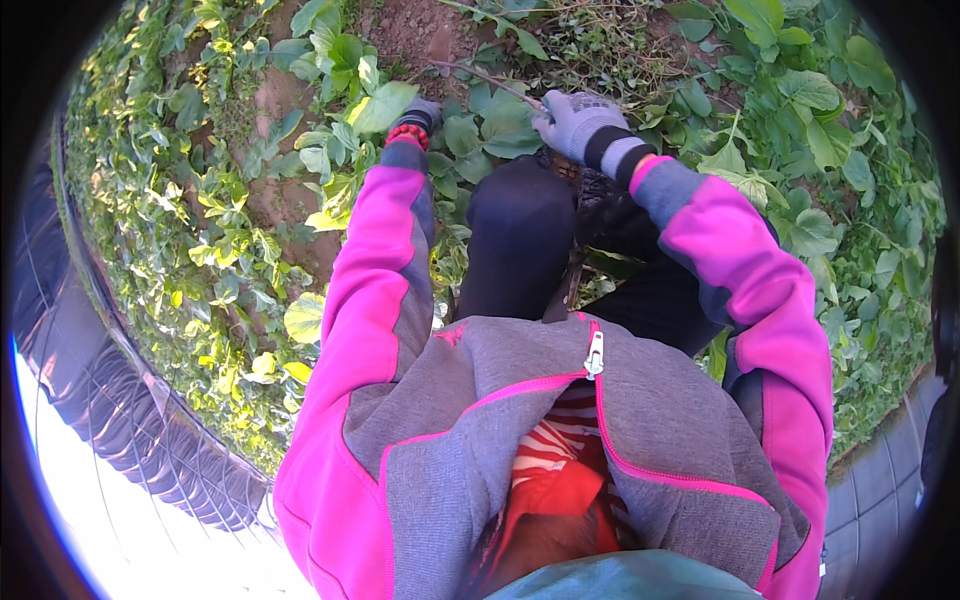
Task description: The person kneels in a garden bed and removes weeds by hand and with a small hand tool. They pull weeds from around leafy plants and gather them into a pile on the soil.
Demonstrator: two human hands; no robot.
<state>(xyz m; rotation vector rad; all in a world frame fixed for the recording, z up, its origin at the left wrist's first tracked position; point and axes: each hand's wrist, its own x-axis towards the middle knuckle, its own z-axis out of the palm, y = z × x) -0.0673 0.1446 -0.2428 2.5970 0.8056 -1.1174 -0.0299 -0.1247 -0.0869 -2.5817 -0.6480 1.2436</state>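
My right hand (581, 126), in a grey knit glove with striped cuff, is closed around the near end of a thin-shafted hand tool (491, 79). Its shaft slants up and left over the bare soil, where a brownish flat part, perhaps the blade, blends with the earth. My left hand (426, 112), gloved too and with a red bead bracelet (409, 135) at the wrist, is down among broad green leaves (386, 106). A leaf covers part of it, and its fingers are hidden. Between both hands grow leafy plants (499, 127), just in front of my knee (521, 202).
Leafy crop rows (814, 150) spread on both sides, with a strip of brown soil (281, 142) at left. Low weeds (607, 45) cover the ground ahead. Dark plastic sheeting (142, 420) with wire or cord lines borders the left; grey gridded sheeting (870, 480) lies lower right.
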